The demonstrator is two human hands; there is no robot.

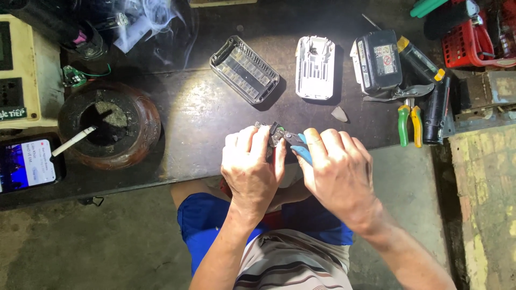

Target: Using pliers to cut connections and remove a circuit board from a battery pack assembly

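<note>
My left hand (251, 166) grips a small dark metal part (273, 135) at the near edge of the dark workbench (188, 113). My right hand (337, 172) is closed around blue-handled pliers (301, 149), whose jaws bite on that part between my two hands. Both hands hover just above the bench edge, over my lap. Most of the held part is hidden by my fingers.
An open black battery case (244, 69), a white case half (315, 67) and a black battery pack (379, 60) lie behind. Green-and-yellow pliers (409, 123) and a black tool (436, 110) sit right. A brown ashtray pot (110, 124) with a smoking cigarette (73, 141), a phone (27, 164) and a red basket (475, 37) surround.
</note>
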